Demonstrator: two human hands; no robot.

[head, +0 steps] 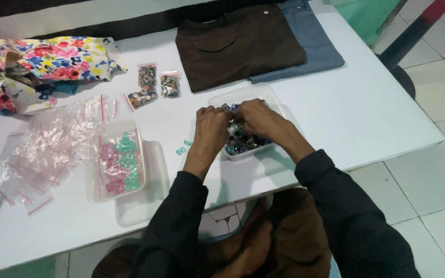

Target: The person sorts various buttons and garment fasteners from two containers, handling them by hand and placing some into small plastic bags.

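Note:
Both hands are over a clear plastic tub (263,94) full of mixed small buttons (243,142). My left hand (210,126) hovers at the tub's left rim with its fingers curled down into the buttons. My right hand (258,118) reaches in from the right, fingertips buried in the pile close to the left hand's. What the fingers pinch is hidden. A few teal buttons (183,147) lie loose on the white table (346,113) just left of the tub.
A second clear tub (113,159) holds small bags of pink and teal buttons. Empty zip bags (52,144) are heaped at the left. Three filled bags (153,85), a floral cloth bag (42,64), and folded brown (235,44) and blue (315,44) garments lie further back.

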